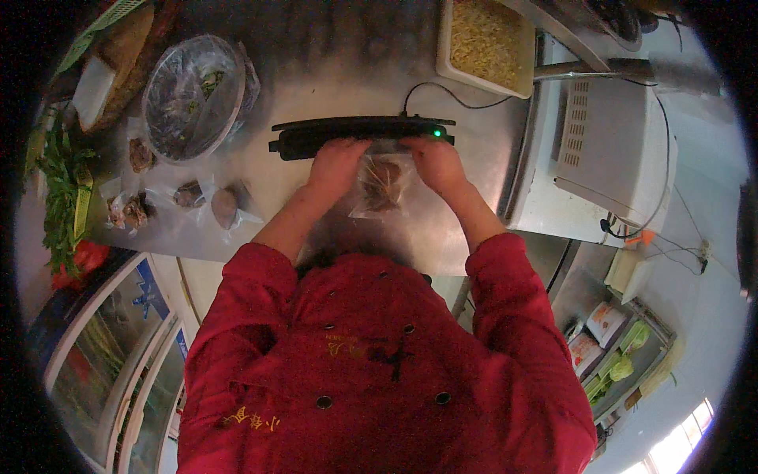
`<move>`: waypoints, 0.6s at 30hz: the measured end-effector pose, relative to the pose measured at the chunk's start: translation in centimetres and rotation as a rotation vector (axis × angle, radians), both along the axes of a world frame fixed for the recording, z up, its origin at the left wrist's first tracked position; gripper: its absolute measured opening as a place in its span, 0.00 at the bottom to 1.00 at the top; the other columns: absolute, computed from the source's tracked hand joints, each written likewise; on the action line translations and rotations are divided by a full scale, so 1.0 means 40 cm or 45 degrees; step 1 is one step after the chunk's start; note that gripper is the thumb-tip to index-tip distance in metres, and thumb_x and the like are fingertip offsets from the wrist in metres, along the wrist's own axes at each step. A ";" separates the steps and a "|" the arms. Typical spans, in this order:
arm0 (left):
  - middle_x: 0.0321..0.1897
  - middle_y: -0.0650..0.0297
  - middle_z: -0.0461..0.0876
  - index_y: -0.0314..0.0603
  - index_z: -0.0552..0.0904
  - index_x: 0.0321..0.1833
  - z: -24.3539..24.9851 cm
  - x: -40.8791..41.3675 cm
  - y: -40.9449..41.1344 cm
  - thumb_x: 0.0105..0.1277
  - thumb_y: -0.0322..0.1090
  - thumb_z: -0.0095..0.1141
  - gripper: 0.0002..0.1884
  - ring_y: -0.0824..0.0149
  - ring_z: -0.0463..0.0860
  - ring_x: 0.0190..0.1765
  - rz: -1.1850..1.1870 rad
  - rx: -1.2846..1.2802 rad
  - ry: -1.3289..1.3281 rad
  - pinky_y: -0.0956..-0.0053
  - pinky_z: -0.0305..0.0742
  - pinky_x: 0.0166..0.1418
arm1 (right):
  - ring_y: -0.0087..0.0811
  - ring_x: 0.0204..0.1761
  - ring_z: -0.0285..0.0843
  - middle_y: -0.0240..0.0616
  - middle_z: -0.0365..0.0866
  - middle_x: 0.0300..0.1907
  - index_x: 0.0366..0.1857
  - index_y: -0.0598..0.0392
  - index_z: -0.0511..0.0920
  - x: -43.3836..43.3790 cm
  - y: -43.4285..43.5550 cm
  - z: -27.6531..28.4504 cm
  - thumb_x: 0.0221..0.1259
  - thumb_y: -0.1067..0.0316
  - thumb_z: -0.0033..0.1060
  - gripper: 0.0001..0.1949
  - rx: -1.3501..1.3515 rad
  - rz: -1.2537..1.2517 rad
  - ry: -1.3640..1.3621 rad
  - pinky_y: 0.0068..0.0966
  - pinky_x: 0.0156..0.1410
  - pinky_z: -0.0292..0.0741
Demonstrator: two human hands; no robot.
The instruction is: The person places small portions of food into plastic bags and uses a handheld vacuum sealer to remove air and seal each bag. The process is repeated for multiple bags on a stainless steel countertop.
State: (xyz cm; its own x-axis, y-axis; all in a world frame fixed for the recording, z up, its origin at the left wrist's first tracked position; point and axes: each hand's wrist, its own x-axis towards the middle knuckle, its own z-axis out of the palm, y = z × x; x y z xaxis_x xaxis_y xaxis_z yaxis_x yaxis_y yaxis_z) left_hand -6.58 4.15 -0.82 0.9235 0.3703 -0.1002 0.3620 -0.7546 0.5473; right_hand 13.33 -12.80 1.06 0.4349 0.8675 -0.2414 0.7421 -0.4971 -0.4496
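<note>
A clear plastic bag (384, 185) with brown food inside lies on the steel worktop, its mouth at the front edge of a black vacuum sealer (355, 131). A green light glows at the sealer's right end. My left hand (339, 166) is at the left corner of the bag's mouth, its fingertips against the sealer. On the right corner, my right hand (435, 161) has its fingers curled down at the sealer's edge. Both hands hold the bag by its upper corners; the fingertips are partly hidden. The bag's mouth is hidden at the sealer.
Several bagged pieces of brown food (225, 207) lie at the left, below a round plastic-lined container (237, 112). Leafy greens (62, 178) are at the far left. A white tub (444, 44) of pale shreds stands at the back right. The sealer's black cord (456, 101) runs towards it.
</note>
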 end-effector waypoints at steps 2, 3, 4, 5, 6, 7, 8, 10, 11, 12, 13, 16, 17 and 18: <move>0.52 0.51 0.91 0.46 0.89 0.65 -0.005 -0.004 -0.005 0.67 0.24 0.61 0.23 0.46 0.89 0.57 0.025 0.004 -0.007 0.51 0.86 0.63 | 0.54 0.49 0.92 0.47 0.94 0.48 0.55 0.43 0.93 -0.015 0.007 0.004 0.74 0.68 0.61 0.14 -0.046 -0.001 -0.082 0.50 0.54 0.88; 0.52 0.51 0.91 0.46 0.89 0.65 -0.007 -0.006 -0.008 0.67 0.25 0.61 0.23 0.46 0.89 0.57 0.040 0.005 -0.041 0.51 0.86 0.63 | 0.54 0.49 0.92 0.46 0.94 0.48 0.55 0.43 0.93 -0.017 0.012 0.004 0.73 0.68 0.61 0.14 -0.070 -0.012 -0.070 0.50 0.54 0.88; 0.52 0.51 0.91 0.46 0.89 0.65 -0.009 -0.008 -0.009 0.67 0.25 0.61 0.23 0.46 0.89 0.57 0.056 0.006 -0.075 0.51 0.86 0.63 | 0.54 0.49 0.92 0.46 0.94 0.48 0.55 0.42 0.93 -0.017 0.018 0.004 0.73 0.68 0.62 0.14 -0.093 -0.024 -0.059 0.49 0.54 0.88; 0.52 0.51 0.91 0.46 0.89 0.65 -0.012 -0.008 -0.009 0.68 0.25 0.61 0.22 0.45 0.90 0.57 0.054 -0.014 -0.061 0.51 0.86 0.63 | 0.53 0.49 0.93 0.46 0.94 0.49 0.54 0.42 0.93 -0.019 0.023 0.005 0.72 0.68 0.62 0.14 -0.116 -0.036 -0.047 0.49 0.54 0.88; 0.53 0.51 0.91 0.46 0.89 0.65 -0.010 -0.004 -0.005 0.68 0.25 0.60 0.22 0.45 0.90 0.57 0.054 -0.032 -0.049 0.51 0.86 0.63 | 0.53 0.48 0.93 0.45 0.94 0.48 0.54 0.41 0.93 -0.019 0.027 0.003 0.72 0.68 0.62 0.14 -0.124 -0.039 -0.059 0.49 0.54 0.89; 0.53 0.51 0.92 0.46 0.89 0.64 -0.008 0.000 -0.003 0.68 0.25 0.60 0.21 0.45 0.90 0.56 0.053 -0.050 -0.037 0.51 0.86 0.63 | 0.53 0.48 0.93 0.45 0.94 0.48 0.54 0.41 0.93 -0.018 0.031 0.002 0.72 0.67 0.62 0.14 -0.133 -0.041 -0.072 0.49 0.54 0.89; 0.53 0.51 0.92 0.46 0.90 0.64 -0.006 0.001 -0.004 0.68 0.25 0.60 0.21 0.45 0.90 0.56 0.063 -0.061 -0.037 0.51 0.87 0.62 | 0.53 0.48 0.93 0.45 0.95 0.48 0.53 0.41 0.93 -0.019 0.033 0.001 0.71 0.67 0.63 0.14 -0.141 -0.044 -0.084 0.49 0.54 0.89; 0.52 0.51 0.92 0.46 0.90 0.63 -0.005 0.005 -0.002 0.69 0.26 0.61 0.20 0.44 0.90 0.56 0.086 -0.080 -0.039 0.51 0.87 0.62 | 0.52 0.48 0.93 0.44 0.95 0.47 0.53 0.41 0.93 -0.019 0.038 0.002 0.71 0.67 0.63 0.14 -0.129 -0.057 -0.108 0.49 0.54 0.89; 0.52 0.51 0.92 0.46 0.90 0.62 -0.004 0.007 -0.003 0.69 0.26 0.61 0.19 0.44 0.90 0.56 0.113 -0.097 -0.036 0.51 0.87 0.62 | 0.52 0.47 0.93 0.44 0.95 0.46 0.53 0.41 0.93 -0.020 0.040 0.003 0.71 0.67 0.63 0.14 -0.123 -0.063 -0.121 0.48 0.54 0.89; 0.52 0.51 0.92 0.46 0.91 0.61 -0.004 0.008 -0.004 0.70 0.26 0.60 0.19 0.44 0.90 0.56 0.140 -0.114 -0.032 0.50 0.86 0.62 | 0.52 0.47 0.93 0.44 0.95 0.46 0.53 0.41 0.93 -0.024 0.042 0.002 0.71 0.67 0.63 0.13 -0.119 -0.084 -0.118 0.48 0.54 0.89; 0.52 0.51 0.92 0.46 0.91 0.61 -0.002 0.008 -0.004 0.70 0.26 0.60 0.18 0.44 0.90 0.55 0.167 -0.130 -0.029 0.50 0.86 0.62 | 0.53 0.47 0.93 0.44 0.95 0.46 0.53 0.41 0.93 -0.030 0.043 0.001 0.71 0.67 0.63 0.13 -0.116 -0.105 -0.116 0.49 0.53 0.89; 0.52 0.51 0.92 0.49 0.89 0.64 -0.020 0.007 -0.004 0.73 0.27 0.60 0.18 0.43 0.91 0.54 0.303 -0.208 -0.113 0.49 0.86 0.60 | 0.53 0.46 0.93 0.44 0.95 0.45 0.51 0.43 0.93 -0.039 0.044 -0.021 0.72 0.67 0.63 0.12 -0.078 -0.153 -0.143 0.49 0.52 0.88; 0.51 0.51 0.92 0.49 0.87 0.65 -0.024 0.006 -0.007 0.74 0.28 0.59 0.18 0.43 0.91 0.53 0.366 -0.221 -0.077 0.48 0.86 0.59 | 0.53 0.46 0.93 0.45 0.95 0.44 0.50 0.43 0.93 -0.042 0.044 -0.031 0.72 0.67 0.63 0.12 -0.060 -0.168 -0.158 0.49 0.51 0.88; 0.50 0.50 0.92 0.49 0.86 0.66 -0.023 0.005 -0.011 0.75 0.28 0.59 0.18 0.43 0.91 0.53 0.427 -0.233 -0.040 0.48 0.86 0.59 | 0.53 0.46 0.93 0.45 0.94 0.44 0.50 0.44 0.93 -0.048 0.044 -0.036 0.73 0.67 0.63 0.11 -0.016 -0.185 -0.166 0.49 0.51 0.88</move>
